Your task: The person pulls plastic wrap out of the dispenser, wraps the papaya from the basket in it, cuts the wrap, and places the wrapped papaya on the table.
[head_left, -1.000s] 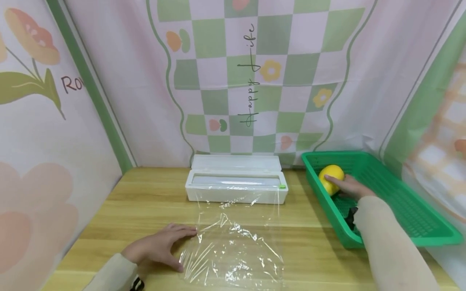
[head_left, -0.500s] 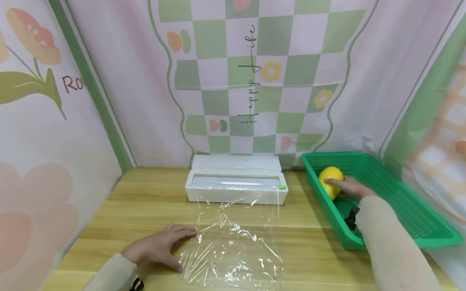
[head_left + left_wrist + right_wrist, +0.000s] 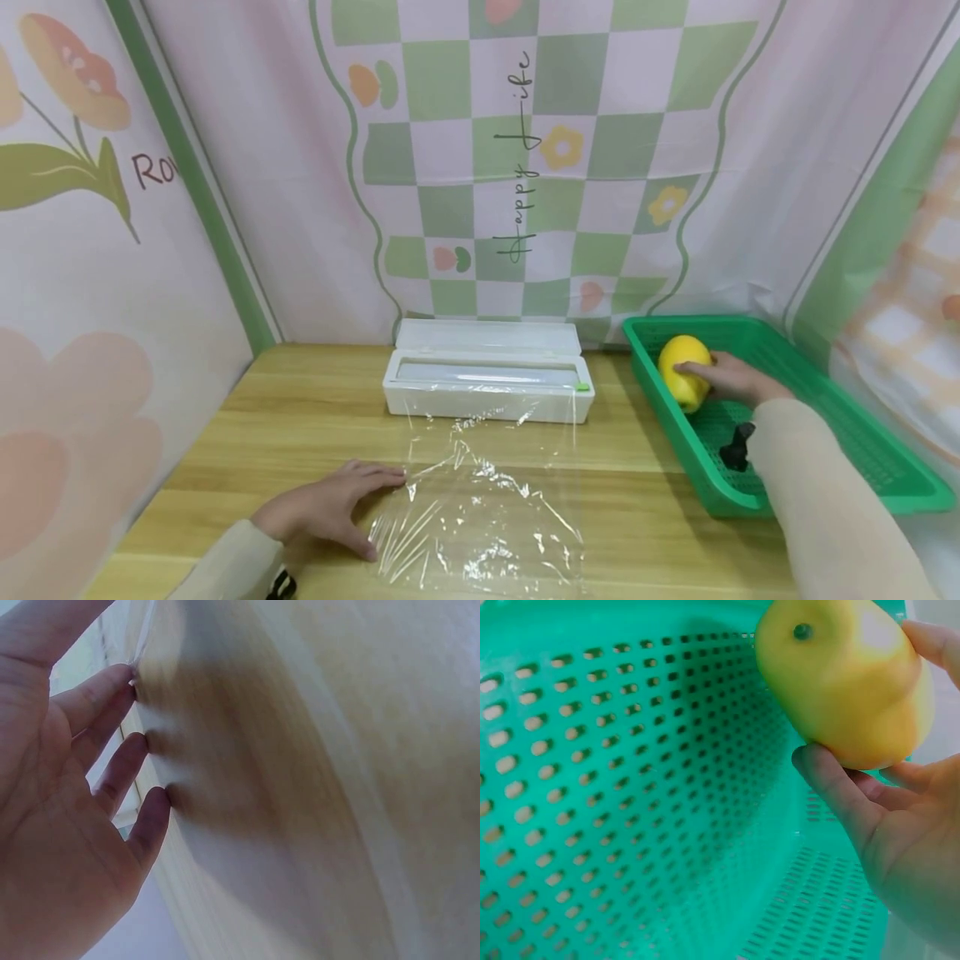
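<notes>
My right hand [image 3: 738, 382] grips a smooth yellow fruit [image 3: 684, 367] inside the green basket. In the right wrist view the thumb lies on one side of the fruit [image 3: 847, 682] and the fingers lie on the other. Its small dark stem end faces the camera, and its exact kind is unclear. At the table's front left, my left hand [image 3: 330, 504] rests on its fingertips, thumb spread apart, beside a sheet of clear cling film [image 3: 487, 508]. The fingertips touch or nearly touch the film's left edge. That sheet comes from a white cling film dispenser [image 3: 487, 404], whose lid stands up.
The green perforated basket [image 3: 720, 493] stands at the table's right, near the curtain. A bright green slider [image 3: 582, 387] sits at the dispenser's right front corner. Patterned cloth [image 3: 502, 192] hangs behind and on both sides. Wooden tabletop [image 3: 300, 400] shows left of the dispenser.
My right hand and the yellow fruit have shifted slightly to the right, and the fruit has tilted a little. My left hand and the film have stayed put.
</notes>
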`<move>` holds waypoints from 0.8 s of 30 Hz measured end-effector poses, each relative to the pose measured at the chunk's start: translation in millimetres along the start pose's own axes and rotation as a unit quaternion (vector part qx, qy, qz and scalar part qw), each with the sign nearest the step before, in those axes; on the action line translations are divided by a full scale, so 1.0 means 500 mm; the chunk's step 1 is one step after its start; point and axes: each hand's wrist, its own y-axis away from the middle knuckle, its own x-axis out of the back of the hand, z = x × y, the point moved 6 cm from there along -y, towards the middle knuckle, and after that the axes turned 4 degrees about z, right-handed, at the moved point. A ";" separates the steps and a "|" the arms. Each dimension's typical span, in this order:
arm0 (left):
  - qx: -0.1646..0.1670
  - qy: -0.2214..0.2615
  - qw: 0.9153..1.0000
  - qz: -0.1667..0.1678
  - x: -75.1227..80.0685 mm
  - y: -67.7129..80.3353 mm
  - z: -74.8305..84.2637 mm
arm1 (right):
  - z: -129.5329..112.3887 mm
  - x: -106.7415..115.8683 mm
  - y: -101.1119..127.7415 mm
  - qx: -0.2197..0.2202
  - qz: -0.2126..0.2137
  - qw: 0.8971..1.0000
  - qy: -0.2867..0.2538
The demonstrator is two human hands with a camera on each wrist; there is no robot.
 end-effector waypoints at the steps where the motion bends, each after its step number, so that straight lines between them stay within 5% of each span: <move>1: -0.001 -0.001 1.000 0.000 0.000 0.000 0.000 | -0.005 0.004 0.002 0.001 -0.001 1.000 0.005; 17: 0.019 0.001 1.000 -0.002 0.009 0.001 0.016 | -0.108 0.052 0.043 0.059 0.014 0.994 0.089; 24: 0.023 0.008 1.000 -0.003 0.009 0.001 0.016 | -0.148 0.057 0.062 0.052 0.019 0.991 0.124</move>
